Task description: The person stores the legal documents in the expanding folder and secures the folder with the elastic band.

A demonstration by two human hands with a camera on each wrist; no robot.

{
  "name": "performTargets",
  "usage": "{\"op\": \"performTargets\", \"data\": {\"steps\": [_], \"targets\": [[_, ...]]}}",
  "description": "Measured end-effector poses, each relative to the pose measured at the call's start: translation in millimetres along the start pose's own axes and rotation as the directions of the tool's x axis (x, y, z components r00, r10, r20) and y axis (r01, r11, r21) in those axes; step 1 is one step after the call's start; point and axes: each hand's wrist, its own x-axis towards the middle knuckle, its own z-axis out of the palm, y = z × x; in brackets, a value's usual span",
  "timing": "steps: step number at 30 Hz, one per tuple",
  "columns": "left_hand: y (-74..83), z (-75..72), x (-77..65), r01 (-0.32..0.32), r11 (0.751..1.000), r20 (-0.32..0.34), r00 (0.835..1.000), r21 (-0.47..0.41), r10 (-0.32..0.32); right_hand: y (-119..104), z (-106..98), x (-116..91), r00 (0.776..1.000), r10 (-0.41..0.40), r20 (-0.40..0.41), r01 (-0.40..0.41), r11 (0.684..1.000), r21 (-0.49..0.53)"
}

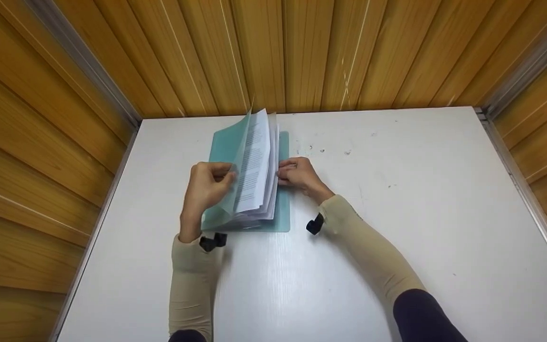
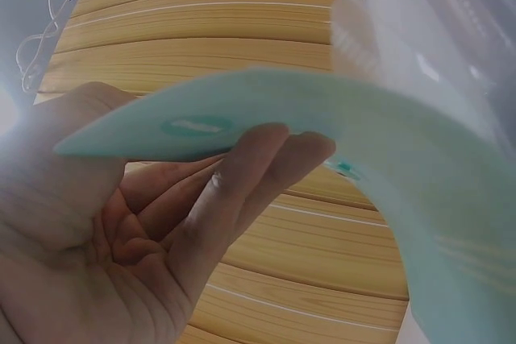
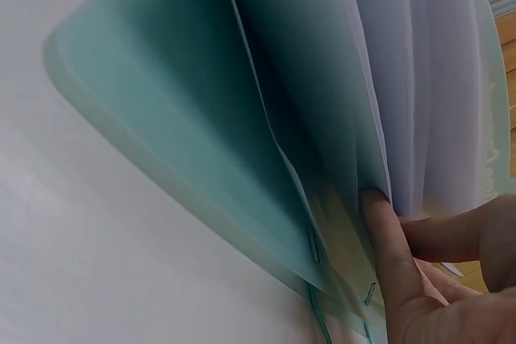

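A translucent green folder [image 1: 228, 142] lies on the table with its front cover raised. Inside it stand several sheets of printed white paper [image 1: 253, 175], fanned upward among clear sleeves. My left hand [image 1: 206, 187] pinches the edge of the cover; in the left wrist view the green cover [image 2: 266, 102] bends in an arc between thumb and fingers. At the right edge of the pages, my right hand [image 1: 304, 175] pinches part of the stack. In the right wrist view, its fingers [image 3: 391, 255] hold the pages [image 3: 387, 78] above the green back cover [image 3: 177, 118].
The white table [image 1: 373, 213] extends around the folder, with small dark marks near its back. Wood-patterned panels [image 1: 302, 57] rise behind it and on both sides. A white cable [image 2: 48, 30] hangs at the upper left of the left wrist view.
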Motion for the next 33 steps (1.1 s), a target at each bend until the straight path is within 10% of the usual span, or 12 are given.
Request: {"op": "performTargets", "data": {"steps": [33], "targets": [[0.5, 6.7, 1.5, -0.012, 1.0, 0.004, 1.0, 0.019, 0.012, -2.4, -13.9, -10.7, 0.998, 0.002, 0.055, -0.001, 1.0, -0.022]]}}
